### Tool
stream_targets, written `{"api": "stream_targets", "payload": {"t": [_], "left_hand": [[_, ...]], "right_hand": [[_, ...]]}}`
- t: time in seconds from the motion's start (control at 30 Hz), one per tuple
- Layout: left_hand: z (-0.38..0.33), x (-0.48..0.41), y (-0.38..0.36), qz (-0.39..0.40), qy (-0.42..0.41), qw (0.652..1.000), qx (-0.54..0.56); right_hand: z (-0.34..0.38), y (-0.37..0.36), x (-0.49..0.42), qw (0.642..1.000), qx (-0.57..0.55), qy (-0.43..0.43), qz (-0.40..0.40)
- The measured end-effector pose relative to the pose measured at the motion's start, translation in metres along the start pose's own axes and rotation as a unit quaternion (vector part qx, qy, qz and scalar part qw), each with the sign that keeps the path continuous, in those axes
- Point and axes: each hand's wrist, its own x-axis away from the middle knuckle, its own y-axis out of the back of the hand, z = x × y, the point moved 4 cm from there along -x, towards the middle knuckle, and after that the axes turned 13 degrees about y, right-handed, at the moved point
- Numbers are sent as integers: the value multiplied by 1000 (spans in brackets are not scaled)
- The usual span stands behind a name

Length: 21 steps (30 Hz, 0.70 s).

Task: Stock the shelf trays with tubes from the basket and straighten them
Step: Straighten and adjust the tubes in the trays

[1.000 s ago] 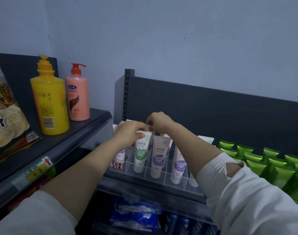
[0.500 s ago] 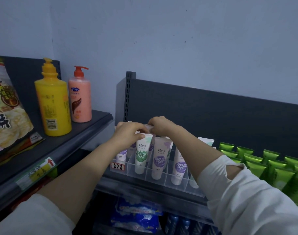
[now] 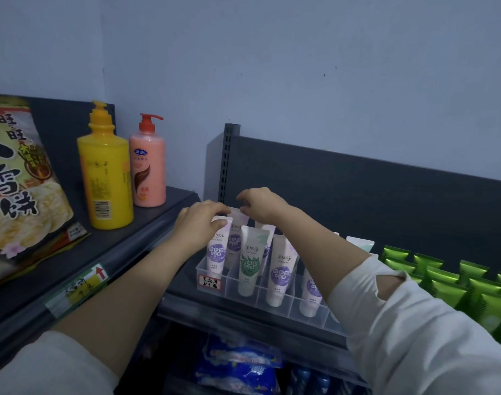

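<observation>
Inspector: Which step is in hand?

Checker: Straightening, by the look of it. Both hands are at the left end of the clear divided tray (image 3: 293, 310). The left hand (image 3: 199, 223) has its thumb and curled fingers pinched on the crimped top of the purple-label tube (image 3: 216, 253) in the front left compartment. The right hand (image 3: 262, 205) pinches the crimp of the rear tube (image 3: 234, 240) just behind it.

Inspector: Where is the stock?

Checker: The tubes stand cap-down in the compartments, leaning back slightly. The green-label tube (image 3: 250, 265) stands in the next compartment to the right, untouched. The basket is not in view, so remaining stock cannot be judged.

Inspector: And the next move?

Checker: Probably to square both held tubes upright, labels forward, then let go. That calls for a light pull at the crimps only; the tubes stand close, and a sideways nudge could tip a neighbour across its divider
</observation>
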Motion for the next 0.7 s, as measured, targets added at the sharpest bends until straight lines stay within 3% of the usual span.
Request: {"api": "stream_targets", "payload": {"t": [0.2, 0.7], "left_hand": [[4, -6, -7, 45, 33, 996, 75], [-11, -5, -12, 49, -1, 987, 155]], "right_hand": [[0, -17, -16, 998, 16, -34, 53], [-13, -22, -25, 999, -19, -32, 29]]}}
